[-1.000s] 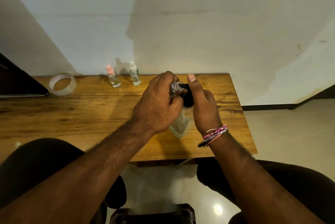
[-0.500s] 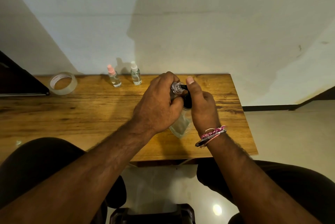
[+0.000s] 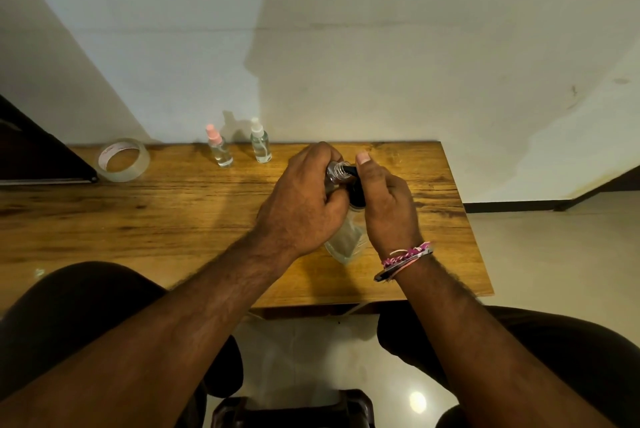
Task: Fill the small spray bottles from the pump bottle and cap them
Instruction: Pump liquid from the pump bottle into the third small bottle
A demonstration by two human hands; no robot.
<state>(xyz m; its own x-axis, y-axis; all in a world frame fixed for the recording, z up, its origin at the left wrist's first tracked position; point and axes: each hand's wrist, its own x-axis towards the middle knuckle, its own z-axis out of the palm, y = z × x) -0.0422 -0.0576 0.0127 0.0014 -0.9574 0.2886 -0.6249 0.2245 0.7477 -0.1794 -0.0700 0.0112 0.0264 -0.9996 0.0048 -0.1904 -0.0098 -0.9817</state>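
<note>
— At the right end of the desk point(image 3: 173, 212), what have you got in your hands?

— My left hand point(image 3: 301, 205) is curled tight around a small uncapped bottle point(image 3: 337, 171), its threaded neck poking out above my fingers. I hold it tilted so its mouth meets the black nozzle point(image 3: 350, 170) of the pump bottle point(image 3: 346, 240).

— And the right?

— My right hand point(image 3: 388, 209) wraps the black pump head, thumb point(image 3: 363, 164) laid over the top. That grip is clamped on the pump so I can press it, and it steadies the big bottle, which stands on the desk between my wrists.

— Why so close together?

— The mouth is narrow. If it drifts from the nozzle, I'd guess the liquid runs over my fingers instead of going in. Keeping both hands touching holds the two lined up.

— How full is it?

— I can't tell; my fingers hide the body of the bottle.

— What about the two at the back?

— The pink-topped bottle point(image 3: 218, 148) and the white-topped bottle point(image 3: 260, 143) stand upright by the wall, capped, with clear liquid inside. I judge those done and parked out of the way. The tape roll point(image 3: 123, 160) further left plays no part.

— So what's left?

— Finish filling this one, then cap it. I don't see its cap from here.
</note>
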